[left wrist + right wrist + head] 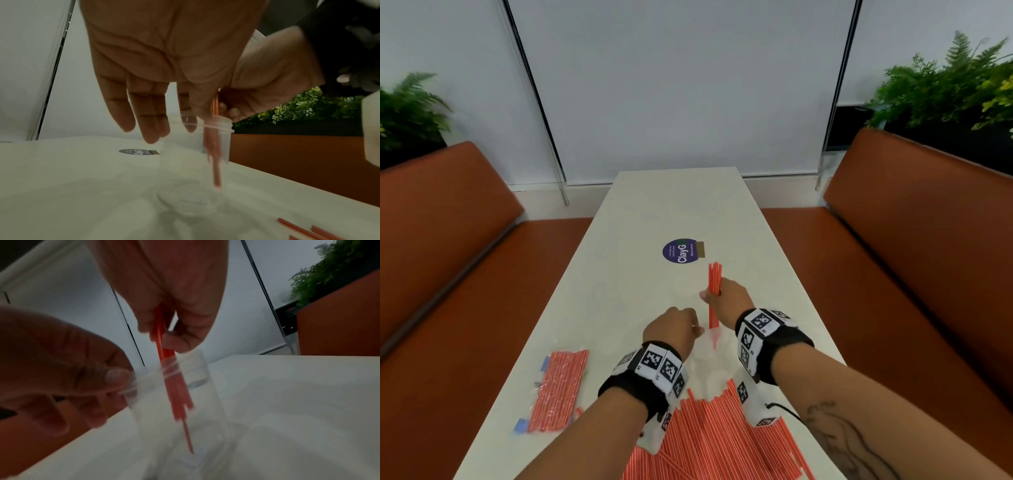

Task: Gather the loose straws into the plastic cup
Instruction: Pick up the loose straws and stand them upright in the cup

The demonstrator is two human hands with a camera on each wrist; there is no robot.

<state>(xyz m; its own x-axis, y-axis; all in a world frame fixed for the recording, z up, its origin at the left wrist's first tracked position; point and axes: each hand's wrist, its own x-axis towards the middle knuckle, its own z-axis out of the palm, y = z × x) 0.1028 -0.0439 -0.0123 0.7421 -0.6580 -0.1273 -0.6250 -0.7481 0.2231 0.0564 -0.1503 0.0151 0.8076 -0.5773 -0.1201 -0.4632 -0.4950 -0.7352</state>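
Note:
My right hand (726, 298) grips a small bundle of red straws (714, 281) and holds it upright. Their lower ends are inside the clear plastic cup (185, 162), which stands on the white table (654, 212). In the right wrist view the straws (176, 394) pass the rim, and one tip sits near the bottom of the cup (201, 386). My left hand (674, 329) pinches the cup's rim, its thumb (115, 376) on the edge. A big pile of loose red straws (715, 438) lies at the near table edge under my wrists.
A flat clear packet of red straws (558, 390) lies at the near left of the table. A round purple sticker (679, 251) is on the tabletop beyond the cup. Orange benches (448, 257) (911, 222) flank the narrow table, with plants behind them.

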